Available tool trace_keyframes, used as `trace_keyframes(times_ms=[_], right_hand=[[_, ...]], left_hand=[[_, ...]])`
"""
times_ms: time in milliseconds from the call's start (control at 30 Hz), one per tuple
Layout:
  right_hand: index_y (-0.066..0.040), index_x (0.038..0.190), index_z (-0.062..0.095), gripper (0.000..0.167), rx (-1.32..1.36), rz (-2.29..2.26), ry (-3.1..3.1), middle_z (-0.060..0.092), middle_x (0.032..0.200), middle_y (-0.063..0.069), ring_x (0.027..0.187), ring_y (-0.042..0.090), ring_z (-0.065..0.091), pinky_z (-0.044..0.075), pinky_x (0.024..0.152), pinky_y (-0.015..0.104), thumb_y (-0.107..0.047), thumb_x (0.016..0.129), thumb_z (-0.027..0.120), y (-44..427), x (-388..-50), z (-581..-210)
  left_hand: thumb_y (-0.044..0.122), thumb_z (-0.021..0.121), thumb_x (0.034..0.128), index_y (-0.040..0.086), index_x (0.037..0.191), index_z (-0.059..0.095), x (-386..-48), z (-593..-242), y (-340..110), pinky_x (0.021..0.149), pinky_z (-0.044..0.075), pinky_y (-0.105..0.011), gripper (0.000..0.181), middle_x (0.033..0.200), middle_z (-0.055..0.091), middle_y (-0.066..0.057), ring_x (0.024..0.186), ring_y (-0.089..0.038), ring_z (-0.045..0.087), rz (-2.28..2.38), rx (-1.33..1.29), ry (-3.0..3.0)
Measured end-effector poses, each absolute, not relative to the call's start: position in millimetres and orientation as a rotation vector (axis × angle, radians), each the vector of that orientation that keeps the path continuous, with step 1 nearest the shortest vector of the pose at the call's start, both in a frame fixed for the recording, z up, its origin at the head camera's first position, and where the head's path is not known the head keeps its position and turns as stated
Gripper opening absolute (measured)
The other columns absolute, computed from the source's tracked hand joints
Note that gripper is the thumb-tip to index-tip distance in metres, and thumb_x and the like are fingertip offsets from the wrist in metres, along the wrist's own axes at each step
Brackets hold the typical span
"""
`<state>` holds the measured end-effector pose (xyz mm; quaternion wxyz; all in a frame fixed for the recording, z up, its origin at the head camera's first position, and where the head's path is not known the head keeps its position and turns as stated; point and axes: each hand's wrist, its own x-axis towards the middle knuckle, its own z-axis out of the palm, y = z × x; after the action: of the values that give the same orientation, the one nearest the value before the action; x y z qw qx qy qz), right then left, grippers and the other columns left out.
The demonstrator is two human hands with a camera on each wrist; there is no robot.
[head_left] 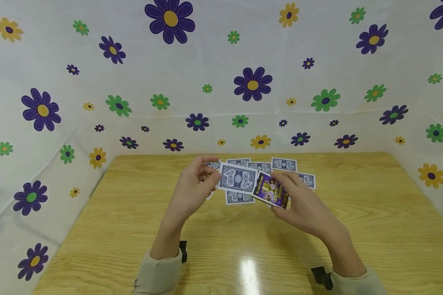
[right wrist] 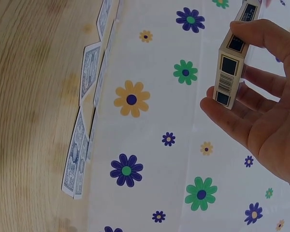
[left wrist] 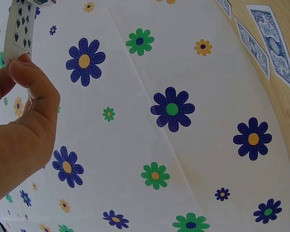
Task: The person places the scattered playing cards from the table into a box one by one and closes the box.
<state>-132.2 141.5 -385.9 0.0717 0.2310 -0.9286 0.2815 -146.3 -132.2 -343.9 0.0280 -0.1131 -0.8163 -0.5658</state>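
Between thumb and fingers, my left hand (head_left: 192, 188) pinches the left edge of a playing card (head_left: 238, 178). Its patterned blue back faces up in the head view, while the left wrist view catches black spades on the card's underside (left wrist: 23, 24). A purple-printed card box (head_left: 271, 189) is gripped by my right hand (head_left: 304, 200), tilted above the table. The card's right end meets or lies very near the box's left end; I cannot tell whether it is partly inside. In the right wrist view a barcode shows on the box's narrow side (right wrist: 227, 79).
Several face-down cards lie on the wooden table (head_left: 133, 229) beneath and behind the hands, including one at the back right (head_left: 284, 164) and one in front (head_left: 240, 198). A flower-patterned white cloth (head_left: 214, 61) stands around the table's back and sides.
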Motion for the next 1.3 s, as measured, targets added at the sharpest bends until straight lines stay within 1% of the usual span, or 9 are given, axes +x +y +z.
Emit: trace_keyframes(times_ms=[200, 633, 867, 933, 967, 1100, 1167, 1300], right_hand=[[-0.008, 0.148, 0.042, 0.077, 0.689, 0.838, -2.799, 0.046, 0.142, 0.016, 0.102, 0.024, 0.057, 0.052, 0.077, 0.034, -0.016, 0.081, 0.079, 140.7, -132.3, -385.9], [-0.007, 0.147, 0.043, 0.076, 0.718, 0.810, -2.791, 0.047, 0.139, 0.014, 0.105, 0.024, 0.057, 0.053, 0.079, 0.035, -0.016, 0.080, 0.080, 139.5, -132.7, -387.6], [-0.007, 0.146, 0.043, 0.076, 0.719, 0.814, -2.794, 0.047, 0.138, 0.015, 0.106, 0.025, 0.057, 0.054, 0.081, 0.036, -0.015, 0.080, 0.080, 138.8, -131.9, -387.1], [-0.007, 0.146, 0.044, 0.075, 0.719, 0.810, -2.795, 0.047, 0.138, 0.015, 0.105, 0.025, 0.057, 0.053, 0.081, 0.036, -0.015, 0.080, 0.080, 138.7, -132.0, -387.3], [-0.007, 0.146, 0.044, 0.075, 0.719, 0.809, -2.795, 0.047, 0.138, 0.015, 0.105, 0.024, 0.057, 0.053, 0.081, 0.036, -0.016, 0.080, 0.079, 138.7, -132.1, -387.5], [-0.007, 0.146, 0.044, 0.075, 0.716, 0.803, -2.797, 0.048, 0.138, 0.014, 0.104, 0.023, 0.056, 0.053, 0.080, 0.035, -0.016, 0.081, 0.080, 138.4, -132.4, -388.0], [-0.007, 0.146, 0.044, 0.075, 0.716, 0.804, -2.798, 0.048, 0.137, 0.013, 0.103, 0.023, 0.056, 0.053, 0.080, 0.035, -0.015, 0.080, 0.080, 138.1, -132.4, -388.1], [-0.007, 0.145, 0.044, 0.074, 0.712, 0.811, -2.805, 0.048, 0.137, 0.013, 0.104, 0.023, 0.056, 0.053, 0.081, 0.036, -0.015, 0.081, 0.080, 137.5, -132.1, -388.1]], left_hand=[[0.007, 0.061, 0.0960, 0.010, 0.131, 0.056, -148.5, -344.9, -132.0, 0.048, 0.038, -0.021, 0.036, 0.091, 0.067, -0.010, 0.066, -0.022, 0.053, -1.747, -0.342, -2.507], [0.007, 0.061, 0.0966, 0.008, 0.130, 0.056, -148.8, -346.4, -130.0, 0.049, 0.039, -0.021, 0.034, 0.090, 0.067, -0.009, 0.065, -0.021, 0.052, -1.759, -0.334, -2.499], [0.007, 0.061, 0.0966, 0.007, 0.130, 0.056, -149.7, -349.5, -127.8, 0.052, 0.042, -0.021, 0.034, 0.090, 0.068, -0.010, 0.068, -0.025, 0.056, -1.732, -0.347, -2.506], [0.007, 0.061, 0.0968, 0.007, 0.130, 0.056, -149.7, -350.2, -127.5, 0.053, 0.042, -0.021, 0.034, 0.090, 0.068, -0.009, 0.070, -0.030, 0.056, -1.733, -0.346, -2.507], [0.007, 0.061, 0.0968, 0.007, 0.130, 0.056, -149.6, -350.4, -127.3, 0.053, 0.043, -0.022, 0.033, 0.090, 0.068, -0.009, 0.070, -0.030, 0.057, -1.732, -0.346, -2.507], [0.008, 0.061, 0.0970, 0.007, 0.129, 0.057, -149.7, -350.8, -127.0, 0.054, 0.044, -0.022, 0.033, 0.090, 0.068, -0.009, 0.070, -0.028, 0.056, -1.725, -0.339, -2.510], [0.008, 0.062, 0.0970, 0.007, 0.128, 0.057, -149.8, -351.1, -126.9, 0.055, 0.044, -0.022, 0.032, 0.090, 0.068, -0.008, 0.069, -0.023, 0.055, -1.718, -0.337, -2.510], [0.008, 0.062, 0.0966, 0.006, 0.125, 0.058, -150.0, -351.7, -126.7, 0.054, 0.042, -0.022, 0.029, 0.089, 0.067, -0.009, 0.069, -0.022, 0.054, -1.722, -0.330, -2.508]])
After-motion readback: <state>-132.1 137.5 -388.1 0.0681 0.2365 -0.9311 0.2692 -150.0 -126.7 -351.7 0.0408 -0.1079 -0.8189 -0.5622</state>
